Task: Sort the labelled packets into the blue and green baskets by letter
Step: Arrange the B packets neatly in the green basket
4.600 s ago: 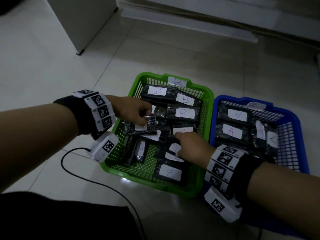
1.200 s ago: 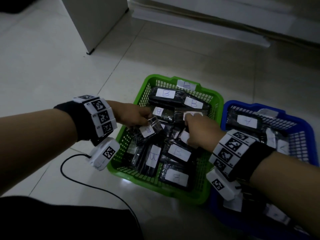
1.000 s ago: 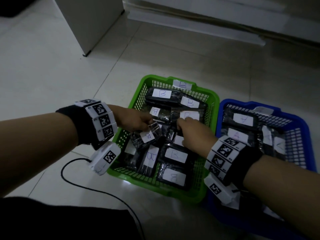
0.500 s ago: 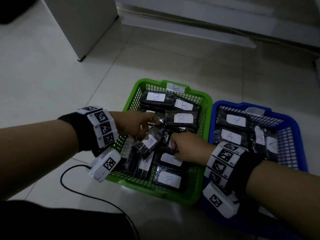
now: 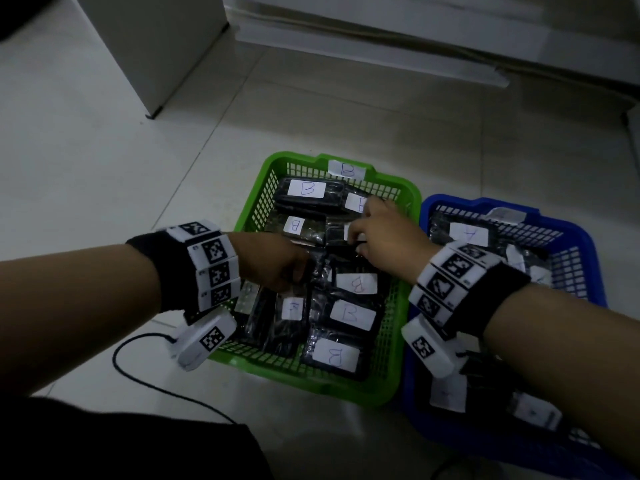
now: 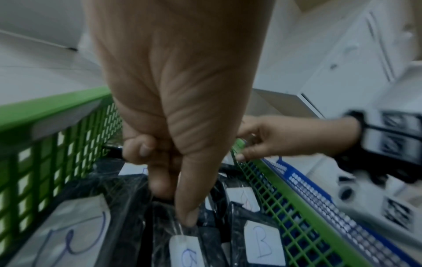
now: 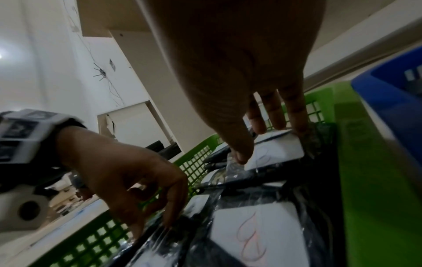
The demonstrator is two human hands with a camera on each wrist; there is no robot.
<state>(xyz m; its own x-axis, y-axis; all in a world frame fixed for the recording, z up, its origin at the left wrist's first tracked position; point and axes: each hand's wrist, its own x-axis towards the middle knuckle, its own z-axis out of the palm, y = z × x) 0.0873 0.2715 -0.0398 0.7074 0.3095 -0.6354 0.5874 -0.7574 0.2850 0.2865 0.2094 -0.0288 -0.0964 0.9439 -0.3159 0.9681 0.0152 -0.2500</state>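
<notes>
My left hand (image 5: 273, 265) is down in the green basket (image 5: 391, 348), mid-frame in the head view. Left wrist view: thumb and curled fingers (image 6: 160, 173) pinch the clear wrap at the top edge of a black packet (image 6: 182, 240) with a white label; the letter on it is blurred and reads like B.

My right hand (image 5: 388, 244) is further back in the same basket, right of centre. Right wrist view: thumb tip on the near edge of a B-labelled packet (image 7: 276, 153), three fingers reaching over its far edge, so the grip is closed around that packet. It lies on top of other packets.

Green basket carries a B tag (image 5: 346, 169) on its far rim and is packed with black packets, white labels up, every readable one a B. One big label (image 5: 334, 355) sits at the near edge.

Blue basket (image 5: 588, 258) touches the green one on its right side. Packets in it show A labels (image 5: 469, 233); my right forearm covers its near half.

Both baskets are on a pale tiled floor (image 5: 104, 168). Black cable (image 5: 145, 375) loops at lower left, a white cabinet (image 5: 149, 39) stands at upper left.
</notes>
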